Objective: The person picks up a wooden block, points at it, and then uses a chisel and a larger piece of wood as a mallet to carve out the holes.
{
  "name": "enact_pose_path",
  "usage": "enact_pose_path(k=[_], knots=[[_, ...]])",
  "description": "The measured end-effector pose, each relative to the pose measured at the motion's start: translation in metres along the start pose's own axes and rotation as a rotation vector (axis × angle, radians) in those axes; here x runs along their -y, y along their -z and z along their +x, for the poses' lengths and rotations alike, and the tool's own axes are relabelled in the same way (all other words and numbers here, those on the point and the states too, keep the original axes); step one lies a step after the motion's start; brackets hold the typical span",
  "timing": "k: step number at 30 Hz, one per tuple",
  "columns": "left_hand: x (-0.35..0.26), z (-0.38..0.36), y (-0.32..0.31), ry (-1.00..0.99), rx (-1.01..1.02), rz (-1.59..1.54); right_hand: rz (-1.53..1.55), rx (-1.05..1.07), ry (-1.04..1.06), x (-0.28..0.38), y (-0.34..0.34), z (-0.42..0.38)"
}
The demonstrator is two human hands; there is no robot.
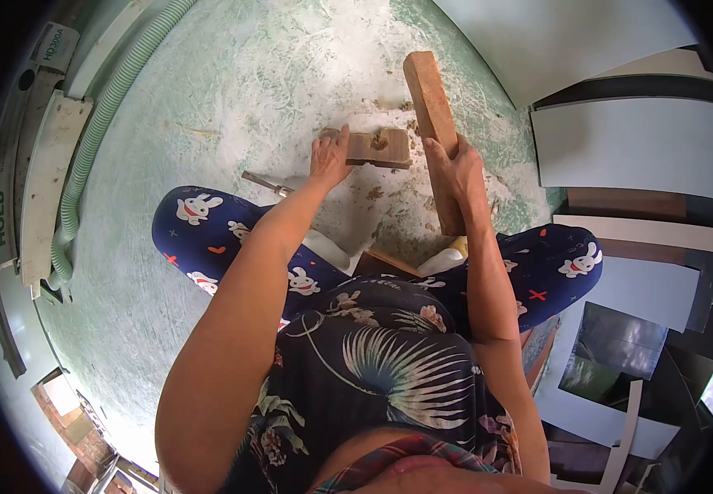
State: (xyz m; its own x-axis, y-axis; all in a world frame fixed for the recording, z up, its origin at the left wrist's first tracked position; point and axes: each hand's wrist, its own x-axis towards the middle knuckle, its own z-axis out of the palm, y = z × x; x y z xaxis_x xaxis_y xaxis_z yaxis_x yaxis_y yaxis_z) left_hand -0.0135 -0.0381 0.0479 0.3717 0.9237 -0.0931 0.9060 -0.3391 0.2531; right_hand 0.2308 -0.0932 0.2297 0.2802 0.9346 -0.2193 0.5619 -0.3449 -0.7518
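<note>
"While the left grip (330, 159) covers one end of the short wooden block (363, 149), what is the right one doing?"

"The right grip (459, 169) is wrapped around the long timber (432, 103), below its middle, so the far end rises past the fingers. Holding it there probably helps with balance."

"And is the left grip clamped tight?"

"I can't tell; the underside of its fingers is hidden. They lie over the end, perhaps to steady the block, whose free part points towards the right grip."

"What are they made of?"

"The timber is reddish-brown, straight and square-edged. The block is darker, flat-topped, with a rough hollow (380, 142) to the right of the left grip. Crumbly wood chips (374, 194) lie bodyward, between both grips, on the scuffed greenish floor (146, 280). A slim metal tool (262, 182) rests just left of the left grip, nearer the body."
</note>
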Motion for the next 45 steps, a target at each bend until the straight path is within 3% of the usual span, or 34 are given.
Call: enact_pose_path(k=[19,22,25,28,31,34,40,45], knots=[[0.004,-0.012,-0.031,-0.209,-0.075,0.082,-0.002,0.073,-0.001,-0.005,-0.009,0.004],[0.002,-0.007,-0.031,-0.126,-0.054,-0.009,-0.018,0.065,0.002,-0.005,-0.010,0.004],[0.016,0.011,-0.005,0.285,0.026,-0.236,-0.032,0.060,-0.002,-0.007,-0.012,0.005],[0.043,0.018,-0.005,0.670,-0.001,-0.143,-0.032,0.064,-0.008,-0.004,-0.011,0.004],[0.044,0.016,-0.001,0.818,0.335,-0.263,-0.040,0.082,-0.020,-0.006,-0.014,0.006],[0.082,0.020,-0.105,0.566,0.375,-0.117,-0.057,0.104,-0.026,-0.007,-0.017,0.008],[0.058,0.022,-0.046,0.536,0.566,-0.281,-0.082,0.101,0.011,-0.011,-0.021,0.010],[0.051,0.009,-0.047,0.320,0.358,-0.327,-0.075,0.109,0.011,-0.009,-0.020,0.010]])
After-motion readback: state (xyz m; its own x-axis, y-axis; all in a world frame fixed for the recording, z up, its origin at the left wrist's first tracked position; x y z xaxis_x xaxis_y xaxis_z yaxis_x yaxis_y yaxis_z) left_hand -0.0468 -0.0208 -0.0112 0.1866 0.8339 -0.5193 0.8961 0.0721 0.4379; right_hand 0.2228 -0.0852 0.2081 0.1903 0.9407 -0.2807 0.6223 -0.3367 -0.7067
